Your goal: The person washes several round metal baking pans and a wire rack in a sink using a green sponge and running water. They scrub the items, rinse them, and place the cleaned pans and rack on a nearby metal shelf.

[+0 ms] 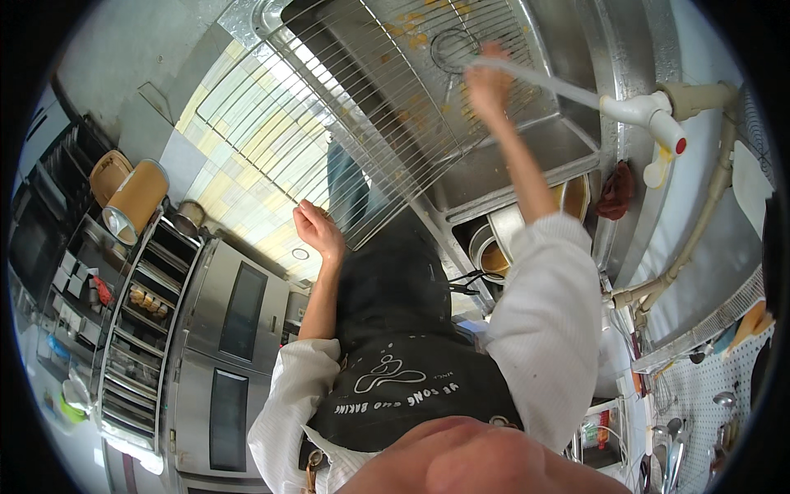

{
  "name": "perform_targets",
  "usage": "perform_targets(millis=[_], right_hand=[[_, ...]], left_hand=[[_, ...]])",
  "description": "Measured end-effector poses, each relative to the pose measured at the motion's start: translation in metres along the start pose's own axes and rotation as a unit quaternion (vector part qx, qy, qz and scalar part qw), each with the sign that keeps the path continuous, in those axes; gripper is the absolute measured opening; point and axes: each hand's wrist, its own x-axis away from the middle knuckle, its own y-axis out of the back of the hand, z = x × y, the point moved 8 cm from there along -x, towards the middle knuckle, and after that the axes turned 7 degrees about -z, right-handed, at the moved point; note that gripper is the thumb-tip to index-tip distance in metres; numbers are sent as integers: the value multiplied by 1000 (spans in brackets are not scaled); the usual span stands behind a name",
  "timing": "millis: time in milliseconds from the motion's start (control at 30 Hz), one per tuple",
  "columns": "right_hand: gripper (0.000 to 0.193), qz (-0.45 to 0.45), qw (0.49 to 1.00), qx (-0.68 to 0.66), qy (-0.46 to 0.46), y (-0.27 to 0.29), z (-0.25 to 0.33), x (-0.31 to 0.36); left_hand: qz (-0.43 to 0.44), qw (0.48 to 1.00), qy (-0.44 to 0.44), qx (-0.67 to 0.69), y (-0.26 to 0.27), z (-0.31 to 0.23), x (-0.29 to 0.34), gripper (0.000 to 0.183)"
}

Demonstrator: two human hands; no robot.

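A large wire rack [329,132] slants across the metal sink, its left part hanging out over the tiled floor. My left hand [318,229] is closed on the rack's near edge. Over the sink basin [502,169], my right hand [489,86] is closed beside the pale spout [551,82] of the tap, which crosses in front of its fingers. What the right hand holds, if anything, cannot be made out. Just left of it is a dark round shape [455,51] behind the rack's wires. Orange-yellow bits [411,29] are scattered in the basin.
Below the basin, metal pots [492,257] stand by my right sleeve. A dark red cloth [615,191] hangs right of the sink, under the white tap [650,115]. Steel cabinets [234,329] and a tray trolley [144,321] are at the left. Utensils hang at the lower right.
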Motion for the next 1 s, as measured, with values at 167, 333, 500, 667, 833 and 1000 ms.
perform_targets(millis=[167,333,500,667,833,1000], right_hand=[[68,133,975,-21,178,13,155,101],[63,-31,999,8,24,8,-47,-29],[64,-57,992,31,-112,6,-134,-47],[61,75,992,98,-12,14,53,78],[57,87,992,24,85,35,90,101],[53,71,991,108,25,47,91,90]], left_hand=[[8,1000,13,9,-10,0,-3,37],[2,1000,13,2,-8,0,-4,38],[8,1000,23,16,-5,-2,-6,39],[1,1000,5,28,-10,3,-2,38],[17,999,7,47,-17,-7,-9,39],[13,999,-25,28,-18,0,-10,38]])
